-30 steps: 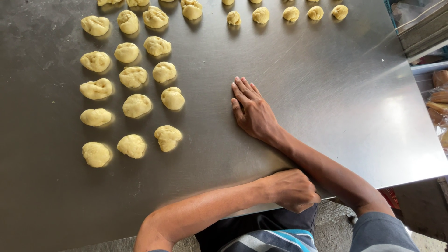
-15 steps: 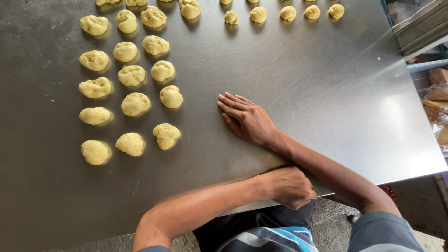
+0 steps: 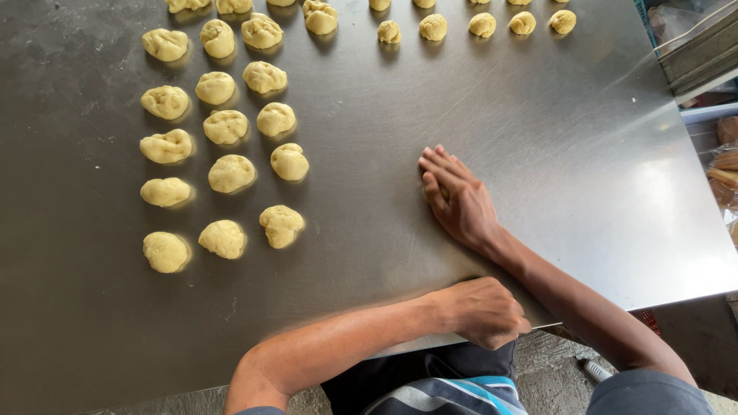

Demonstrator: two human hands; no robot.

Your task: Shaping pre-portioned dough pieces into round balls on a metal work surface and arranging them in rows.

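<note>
My right hand (image 3: 455,198) lies palm down on the steel table (image 3: 538,131), fingers straight and close together, pointing to the far left. Whatever may be under the palm is hidden. My left hand (image 3: 483,311) is curled into a fist at the table's front edge, its forearm lying across the edge, and nothing shows in it. Several rows of pale yellow dough lumps (image 3: 231,173) sit to the left of my right hand. The nearest lump (image 3: 281,225) is well apart from my fingertips.
A line of smaller dough balls (image 3: 483,24) runs along the far edge of the table. At the right, beyond the table's edge, are a grey tray or crate (image 3: 703,54) and bagged goods (image 3: 726,165).
My right hand slid a little left across the table, then back to the right, staying flat throughout. My left fist stayed at the front edge.
</note>
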